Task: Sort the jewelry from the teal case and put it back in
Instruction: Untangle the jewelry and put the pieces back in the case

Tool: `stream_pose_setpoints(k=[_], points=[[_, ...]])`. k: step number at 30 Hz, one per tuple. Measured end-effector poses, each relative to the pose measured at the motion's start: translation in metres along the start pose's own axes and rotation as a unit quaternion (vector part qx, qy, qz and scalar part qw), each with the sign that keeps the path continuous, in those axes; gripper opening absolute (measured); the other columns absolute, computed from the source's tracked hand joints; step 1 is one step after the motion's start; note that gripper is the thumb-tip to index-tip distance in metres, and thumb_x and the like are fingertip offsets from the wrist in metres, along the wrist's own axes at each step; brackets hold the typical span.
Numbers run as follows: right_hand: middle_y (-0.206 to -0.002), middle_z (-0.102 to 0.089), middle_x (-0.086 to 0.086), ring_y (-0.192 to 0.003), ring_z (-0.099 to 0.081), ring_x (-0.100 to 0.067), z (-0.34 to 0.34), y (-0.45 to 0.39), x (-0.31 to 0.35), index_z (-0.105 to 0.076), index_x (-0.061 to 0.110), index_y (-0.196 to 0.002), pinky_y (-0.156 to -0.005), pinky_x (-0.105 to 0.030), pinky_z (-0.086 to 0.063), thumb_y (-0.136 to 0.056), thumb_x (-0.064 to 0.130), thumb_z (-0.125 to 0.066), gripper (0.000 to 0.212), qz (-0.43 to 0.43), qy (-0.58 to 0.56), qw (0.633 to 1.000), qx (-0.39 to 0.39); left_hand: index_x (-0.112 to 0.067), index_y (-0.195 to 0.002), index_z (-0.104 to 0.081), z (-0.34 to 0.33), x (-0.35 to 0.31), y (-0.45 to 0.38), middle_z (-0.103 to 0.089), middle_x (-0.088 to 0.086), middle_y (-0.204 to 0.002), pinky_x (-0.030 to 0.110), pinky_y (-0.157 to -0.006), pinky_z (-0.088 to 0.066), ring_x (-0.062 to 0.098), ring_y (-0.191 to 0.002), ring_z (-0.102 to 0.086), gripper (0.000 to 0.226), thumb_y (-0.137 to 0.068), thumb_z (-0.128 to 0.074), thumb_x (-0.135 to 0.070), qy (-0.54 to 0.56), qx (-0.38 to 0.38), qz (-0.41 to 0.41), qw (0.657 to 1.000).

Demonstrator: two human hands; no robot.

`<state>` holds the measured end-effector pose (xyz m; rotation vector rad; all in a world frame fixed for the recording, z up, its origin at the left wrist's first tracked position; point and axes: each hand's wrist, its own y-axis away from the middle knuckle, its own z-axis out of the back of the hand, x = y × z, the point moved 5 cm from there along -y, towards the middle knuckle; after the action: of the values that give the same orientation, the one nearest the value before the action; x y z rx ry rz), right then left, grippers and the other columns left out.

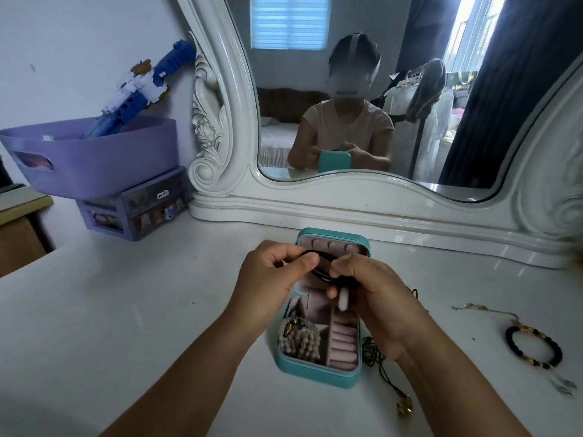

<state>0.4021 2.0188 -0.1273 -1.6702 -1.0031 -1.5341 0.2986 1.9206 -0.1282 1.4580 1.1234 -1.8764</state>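
Observation:
The teal case lies open on the white dresser top, its pink lining showing. A pearl strand fills its near left compartment. Over the case, my left hand and my right hand both pinch a black cord necklace with a pale oval pendant hanging below the right fingers. To the right on the table lie a black bead bracelet, a thin gold chain and a black cord with a gold charm.
A white carved mirror frame stands just behind the case. At the left, a purple basket holding a blue toy sits on a small purple drawer unit. Small silver pieces lie at the far right.

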Motion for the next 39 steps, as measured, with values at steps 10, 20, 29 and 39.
stream_pose_setpoints(k=[10, 20, 29, 39], points=[[-0.090, -0.057, -0.001, -0.094, -0.046, -0.016, 0.001, 0.002, 0.014, -0.073, 0.022, -0.071, -0.080, -0.031, -0.036, -0.076, 0.026, -0.071, 0.006, 0.245, 0.356, 0.856, -0.286, -0.015, -0.088, -0.074, 0.002, 0.008, -0.011, -0.072, -0.002, -0.101, 0.014, -0.079, -0.050, 0.007, -0.094, -0.066, 0.010, -0.082, -0.065, -0.015, 0.056, 0.015, 0.003, 0.998], [-0.143, -0.037, 0.008, -0.133, -0.015, -0.008, -0.003, -0.011, 0.012, -0.065, 0.028, -0.073, -0.107, -0.035, -0.011, -0.077, 0.027, -0.066, 0.004, 0.177, 0.358, 0.883, -0.248, -0.018, -0.083, -0.072, -0.008, 0.006, -0.012, -0.073, -0.002, -0.081, 0.016, -0.074, -0.052, 0.005, -0.078, -0.066, 0.013, -0.084, -0.061, -0.010, 0.030, 0.057, -0.059, 0.996], [-0.138, -0.047, 0.001, -0.138, -0.014, -0.020, -0.010, -0.013, 0.013, -0.067, 0.037, -0.101, -0.110, -0.052, -0.009, -0.076, 0.040, -0.056, 0.027, 0.300, 0.468, 0.811, -0.182, -0.018, -0.072, -0.073, -0.007, -0.002, -0.021, -0.063, -0.005, -0.090, 0.008, -0.073, -0.048, -0.002, -0.078, -0.062, 0.014, -0.079, -0.068, -0.006, 0.004, 0.099, -0.029, 0.995], [-0.125, -0.058, -0.002, -0.125, -0.041, -0.022, -0.004, -0.018, 0.005, -0.071, 0.025, -0.101, -0.102, -0.046, -0.032, -0.085, 0.036, -0.048, 0.030, 0.370, 0.444, 0.795, -0.185, -0.015, -0.075, -0.073, -0.001, 0.001, -0.026, -0.073, 0.000, -0.075, 0.014, -0.069, -0.049, 0.003, -0.070, -0.064, 0.009, -0.081, -0.067, -0.014, -0.033, 0.120, -0.026, 0.992]])
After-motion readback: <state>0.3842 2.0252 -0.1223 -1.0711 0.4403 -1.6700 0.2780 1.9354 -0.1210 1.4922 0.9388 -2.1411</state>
